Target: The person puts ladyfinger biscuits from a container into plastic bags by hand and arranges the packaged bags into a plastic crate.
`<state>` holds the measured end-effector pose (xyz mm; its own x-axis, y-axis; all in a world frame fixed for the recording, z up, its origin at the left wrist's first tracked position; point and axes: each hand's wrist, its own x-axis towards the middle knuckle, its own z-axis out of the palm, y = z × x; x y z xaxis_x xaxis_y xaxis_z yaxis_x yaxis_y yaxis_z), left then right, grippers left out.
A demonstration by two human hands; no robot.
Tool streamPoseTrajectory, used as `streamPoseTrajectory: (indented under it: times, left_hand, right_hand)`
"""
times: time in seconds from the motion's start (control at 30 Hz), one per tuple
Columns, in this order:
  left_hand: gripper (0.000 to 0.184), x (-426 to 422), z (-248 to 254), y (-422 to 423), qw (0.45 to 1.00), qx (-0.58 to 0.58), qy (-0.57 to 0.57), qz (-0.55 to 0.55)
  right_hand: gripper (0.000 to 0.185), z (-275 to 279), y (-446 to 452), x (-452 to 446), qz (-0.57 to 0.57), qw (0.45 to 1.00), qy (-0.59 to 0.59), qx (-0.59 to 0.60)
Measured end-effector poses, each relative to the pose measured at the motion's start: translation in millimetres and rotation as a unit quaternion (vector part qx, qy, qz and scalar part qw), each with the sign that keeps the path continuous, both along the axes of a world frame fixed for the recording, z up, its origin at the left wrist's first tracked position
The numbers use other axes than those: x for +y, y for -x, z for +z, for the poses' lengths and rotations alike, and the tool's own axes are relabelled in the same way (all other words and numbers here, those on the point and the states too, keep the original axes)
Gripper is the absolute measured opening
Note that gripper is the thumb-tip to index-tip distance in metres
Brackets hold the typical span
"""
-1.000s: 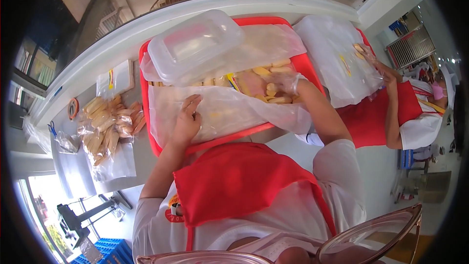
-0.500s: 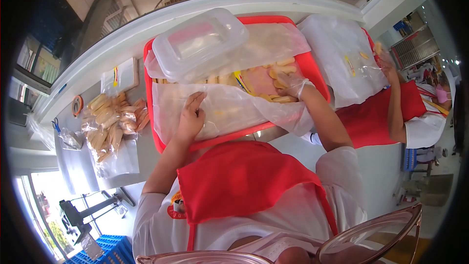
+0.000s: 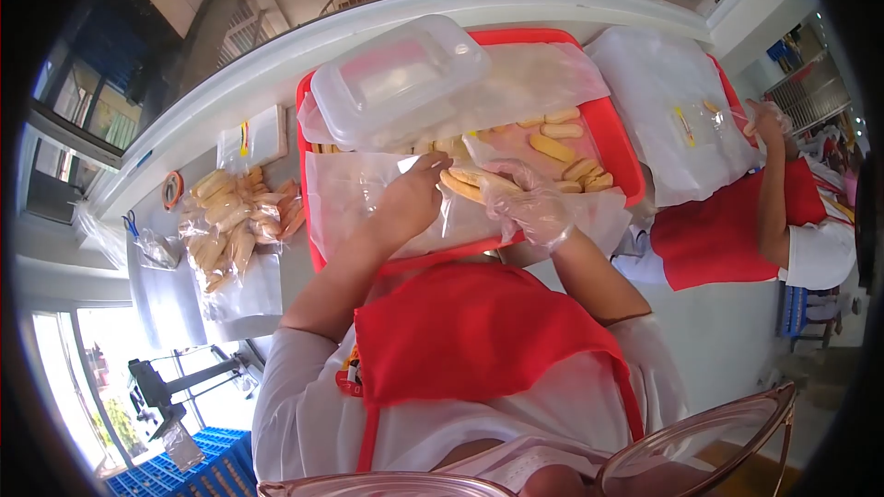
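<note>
**Held biscuits [image 3: 468, 183] point at the left hand [image 3: 412, 195]**

The held biscuits sit over the near part of the red tray [image 3: 623, 152], in the gloved right hand [image 3: 534, 207], whose grip is closed around their right end. They reach out of that grip toward nine to ten o'clock, their long axis running roughly from there to three or four. Their free end lies just beside the left fingertips, at about four o'clock from them; the right hand is the nearer, since it has hold of them. Loose biscuits [image 3: 552, 149] lie in the tray, at one o'clock from the right hand.

Whether the left hand's grip is closed on anything cannot be told, nor whether it touches the biscuits. Glints below its fingertips suggest clear film [image 3: 447, 207], though its edges are lost against the pale liner [image 3: 345, 186]. The gloved fingers hide the biscuits' right end and their exact number. A plastic container [image 3: 401, 83] at twelve o'clock covers the tray's far left corner.
</note>
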<state>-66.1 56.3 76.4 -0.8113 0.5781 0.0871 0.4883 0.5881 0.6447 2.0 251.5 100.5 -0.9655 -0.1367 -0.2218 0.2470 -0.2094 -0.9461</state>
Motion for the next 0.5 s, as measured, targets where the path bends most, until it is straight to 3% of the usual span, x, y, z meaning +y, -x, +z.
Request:
streamPoseTrajectory:
  times: [0.07,0.13,0.17,0.23,0.33,0.5]
  left_hand:
    - [0.045,-5,-5,1,0.997,0.016,-0.070,-0.037]
    - [0.043,-7,-4,-1,0.996,0.008,-0.081,-0.033]
    - [0.042,-7,-2,-2,0.996,0.004,-0.086,-0.031]
    - [0.043,-7,6,-7,0.995,-0.018,-0.088,-0.043]
    - [0.043,0,20,-18,0.995,-0.007,-0.076,-0.064]
    - [0.044,12,32,-44,0.983,0.122,-0.020,-0.138]
  right_hand:
    - [0.027,-16,2,1,0.003,0.999,-0.035,0.009]
    - [0.027,-26,4,1,0.042,0.967,-0.191,0.162]
    - [0.027,-28,5,4,0.092,0.911,-0.307,0.261]
    - [0.027,-9,7,4,0.183,0.718,-0.510,0.436]
    - [0.029,-13,3,-6,0.173,0.750,-0.448,0.456]
    - [0.030,-17,1,-5,0.225,0.917,-0.290,0.156]
